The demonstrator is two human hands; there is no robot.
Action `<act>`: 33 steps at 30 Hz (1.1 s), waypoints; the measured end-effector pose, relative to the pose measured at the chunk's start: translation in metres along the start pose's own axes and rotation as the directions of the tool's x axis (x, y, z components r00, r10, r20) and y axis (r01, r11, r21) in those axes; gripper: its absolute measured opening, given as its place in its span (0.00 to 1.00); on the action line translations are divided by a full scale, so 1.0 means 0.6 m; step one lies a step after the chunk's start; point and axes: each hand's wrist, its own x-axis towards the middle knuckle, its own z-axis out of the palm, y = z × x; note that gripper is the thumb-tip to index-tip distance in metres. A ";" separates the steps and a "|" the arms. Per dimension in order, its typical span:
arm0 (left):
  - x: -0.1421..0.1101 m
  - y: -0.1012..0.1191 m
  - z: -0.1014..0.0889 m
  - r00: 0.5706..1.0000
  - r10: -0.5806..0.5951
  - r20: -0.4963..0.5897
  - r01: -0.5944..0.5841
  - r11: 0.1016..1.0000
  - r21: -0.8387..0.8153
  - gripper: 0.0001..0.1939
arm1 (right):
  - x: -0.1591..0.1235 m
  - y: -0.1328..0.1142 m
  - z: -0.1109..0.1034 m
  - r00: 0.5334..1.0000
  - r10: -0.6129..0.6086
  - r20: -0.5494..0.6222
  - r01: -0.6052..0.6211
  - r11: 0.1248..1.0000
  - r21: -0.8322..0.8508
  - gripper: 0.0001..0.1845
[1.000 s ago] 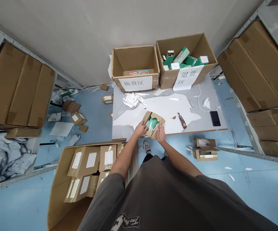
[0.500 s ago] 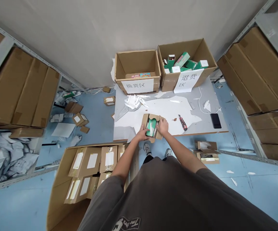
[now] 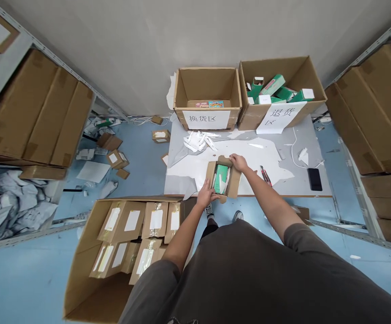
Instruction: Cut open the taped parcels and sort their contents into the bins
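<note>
A small open cardboard box (image 3: 235,182) lies near the front edge of the table (image 3: 290,173), with a green packet (image 3: 220,178) and white items inside. My left hand (image 3: 206,196) grips the box's near left corner, fingers curled on it. My right hand (image 3: 238,162) holds the far flap of the same box, fingers closed over its edge. A box cutter (image 3: 265,174) lies just right of my right forearm.
Two large open cartons stand at the table's back: the left one (image 3: 209,96) nearly empty, the right one (image 3: 283,92) with green boxes. A phone (image 3: 315,179) and white paper scraps (image 3: 198,140) lie on the table. A big carton (image 3: 90,265) of small parcels sits on the floor at left. Shelves flank both sides.
The small box has turned to lie straighter. My right hand moved from its near right side to the far flap. My left hand stays at the near left corner. The view shifted left.
</note>
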 end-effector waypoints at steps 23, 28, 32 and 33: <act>-0.008 0.002 0.050 0.984 -0.075 -0.161 0.054 0.990 -0.131 0.16 | -0.132 -0.139 0.171 0.901 0.411 0.137 -0.382 0.903 -0.198 0.35; -0.008 -0.001 0.051 0.986 -0.099 -0.131 0.080 0.986 -0.145 0.15 | -0.099 -0.157 0.196 0.904 0.406 0.138 -0.367 0.899 -0.240 0.26; -0.007 0.004 0.056 0.986 -0.086 -0.142 0.063 0.986 -0.156 0.13 | -0.104 -0.159 0.197 0.915 0.382 0.128 -0.343 0.905 -0.250 0.19; -0.007 0.005 0.057 0.986 -0.081 -0.147 0.057 0.986 -0.158 0.13 | -0.105 -0.158 0.196 0.921 0.368 0.127 -0.331 0.912 -0.243 0.19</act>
